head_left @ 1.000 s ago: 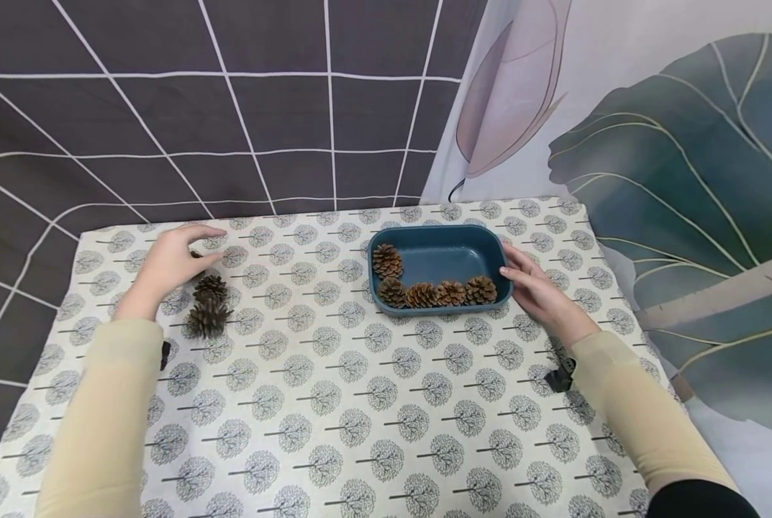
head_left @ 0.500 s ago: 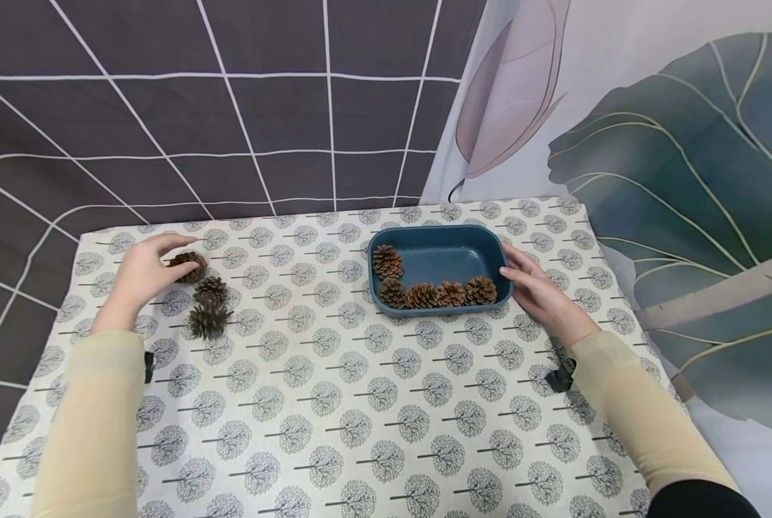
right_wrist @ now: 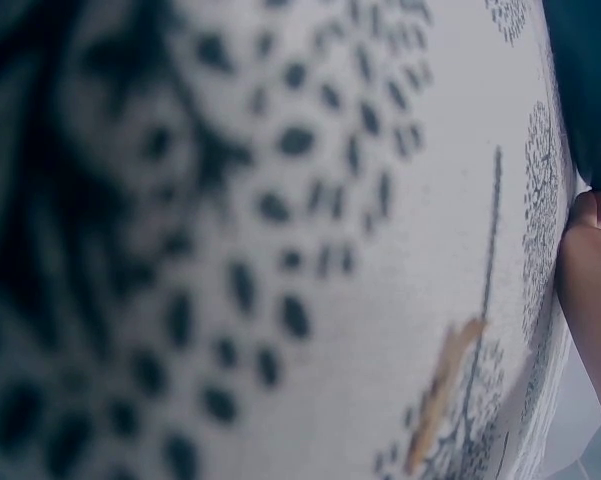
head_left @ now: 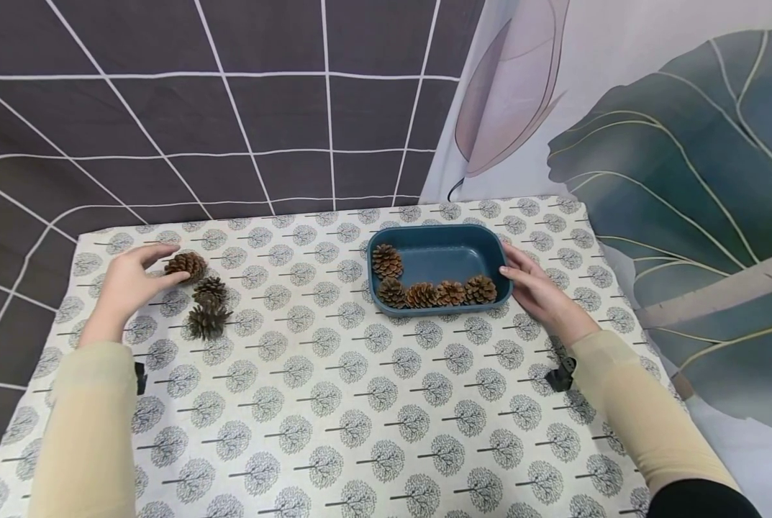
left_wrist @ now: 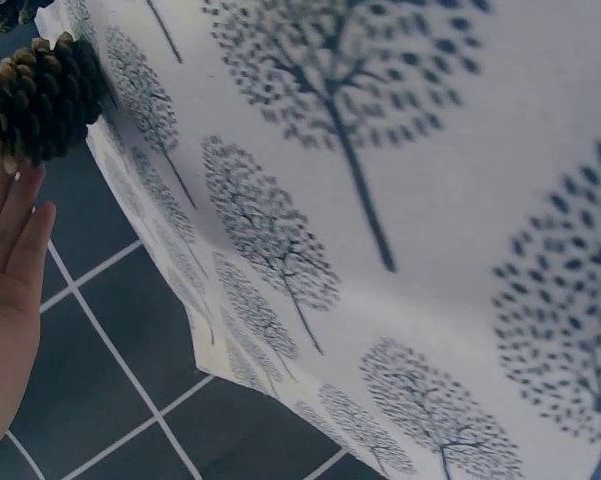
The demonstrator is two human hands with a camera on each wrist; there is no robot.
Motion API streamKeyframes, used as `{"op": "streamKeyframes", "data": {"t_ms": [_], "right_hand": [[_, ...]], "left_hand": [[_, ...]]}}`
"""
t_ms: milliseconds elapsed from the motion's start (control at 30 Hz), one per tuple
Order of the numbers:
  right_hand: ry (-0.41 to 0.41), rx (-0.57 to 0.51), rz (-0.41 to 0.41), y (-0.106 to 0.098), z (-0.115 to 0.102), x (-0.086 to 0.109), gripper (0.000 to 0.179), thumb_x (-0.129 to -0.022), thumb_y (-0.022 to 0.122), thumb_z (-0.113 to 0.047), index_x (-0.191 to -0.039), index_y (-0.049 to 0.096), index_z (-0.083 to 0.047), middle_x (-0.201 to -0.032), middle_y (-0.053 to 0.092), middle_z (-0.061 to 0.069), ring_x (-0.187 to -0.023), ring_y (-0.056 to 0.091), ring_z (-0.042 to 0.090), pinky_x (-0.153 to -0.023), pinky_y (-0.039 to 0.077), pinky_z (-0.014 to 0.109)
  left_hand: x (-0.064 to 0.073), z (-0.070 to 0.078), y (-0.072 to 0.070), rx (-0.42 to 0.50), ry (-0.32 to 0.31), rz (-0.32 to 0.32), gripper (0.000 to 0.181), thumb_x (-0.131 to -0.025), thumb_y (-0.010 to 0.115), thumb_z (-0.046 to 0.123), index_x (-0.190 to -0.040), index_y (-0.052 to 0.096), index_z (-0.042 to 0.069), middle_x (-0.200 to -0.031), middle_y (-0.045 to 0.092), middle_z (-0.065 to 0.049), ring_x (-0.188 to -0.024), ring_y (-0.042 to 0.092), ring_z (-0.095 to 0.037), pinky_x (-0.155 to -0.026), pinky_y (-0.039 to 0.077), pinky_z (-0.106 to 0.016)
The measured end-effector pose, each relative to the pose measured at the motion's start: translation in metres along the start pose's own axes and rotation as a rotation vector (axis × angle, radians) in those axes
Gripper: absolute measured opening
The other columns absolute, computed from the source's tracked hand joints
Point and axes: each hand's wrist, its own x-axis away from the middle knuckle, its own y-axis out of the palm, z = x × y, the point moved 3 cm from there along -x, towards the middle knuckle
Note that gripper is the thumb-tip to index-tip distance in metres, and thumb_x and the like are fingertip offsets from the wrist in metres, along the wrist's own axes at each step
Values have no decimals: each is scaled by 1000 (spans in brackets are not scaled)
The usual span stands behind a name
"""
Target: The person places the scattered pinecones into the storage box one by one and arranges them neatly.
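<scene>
My left hand (head_left: 129, 288) is at the far left, thumb and fingers spread apart. Its tips reach the left side of a brown pine cone (head_left: 188, 265), and nothing is gripped. In the left wrist view those fingers point at a pine cone (left_wrist: 45, 100). Two darker pine cones, one (head_left: 210, 289) behind the other (head_left: 208, 320), lie just nearer to me. My right hand (head_left: 544, 295) holds the right end of a blue rectangular basin (head_left: 440, 311), thumb at the rim. Several pine cones line the basin's left and front sides, such as one (head_left: 387, 260) at the back left corner.
A white tablecloth (head_left: 334, 403) with a tree print covers the table. Behind it hangs a dark curtain (head_left: 282, 115) with white grid lines, and a leaf-patterned curtain (head_left: 683, 180) hangs at the right. In the right wrist view a small tan sliver (right_wrist: 445, 395) lies on the cloth.
My left hand has moved left and slightly toward me, uncovering the far pine cone. My right hand and the basin have stayed in place.
</scene>
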Motion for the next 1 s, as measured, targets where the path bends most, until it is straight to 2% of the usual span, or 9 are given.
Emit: {"op": "streamKeyframes", "data": {"t_ms": [100,333,433,533,633,867,1000], "right_hand": [[-8,1,-5,1,0,0,70,-108,52,-1,-169,18,-7,-149,50,-12,-135,54,4,-112,46,12],[-10,6,-3,0,-1,1,70,-108,52,-1,-169,19,-7,-151,49,-11,-135,53,4,-114,45,13],[-7,13,-3,0,-1,1,70,-108,52,-1,-169,19,-7,-162,43,-1,-136,53,4,-115,45,14],[-5,20,-2,0,-1,1,70,-108,52,-1,-169,19,-8,-172,30,9,-137,52,4,-117,44,15],[-3,22,0,0,-1,1,70,-108,51,-1,-169,19,-8,-174,25,12,-137,53,4,-116,44,14],[-14,11,-5,0,0,1,67,-109,48,0,-169,19,-8,-158,46,-7,-136,53,4,-113,45,12],[-22,6,-12,1,1,1,65,-109,45,2,-169,20,-7,-152,49,-8,-136,53,6,-114,45,13]], "left_hand": [[3,-3,0,8,-15,-8,67,-98,79,28,-150,52,-3,-159,44,-35,-143,40,-64,-118,32,-78],[8,-9,4,-51,-31,-12,68,-98,78,32,-150,53,-3,-157,44,-38,-140,42,-66,-114,34,-79],[8,-9,6,-49,-39,-9,67,-97,79,29,-150,53,-3,-156,45,-39,-139,42,-65,-114,34,-78],[8,-10,6,-40,-46,-8,68,-97,80,27,-151,51,-3,-156,44,-40,-140,41,-66,-115,33,-79],[8,-10,7,-50,-55,-12,69,-97,80,26,-152,50,-3,-156,43,-40,-140,40,-65,-115,33,-79],[7,-11,7,-33,-63,-17,68,-99,77,24,-153,47,-4,-154,44,-42,-138,44,-65,-113,35,-79],[8,-9,8,-15,-62,-4,66,-99,76,21,-153,48,-4,-153,46,-42,-136,47,-64,-112,38,-78]]}}
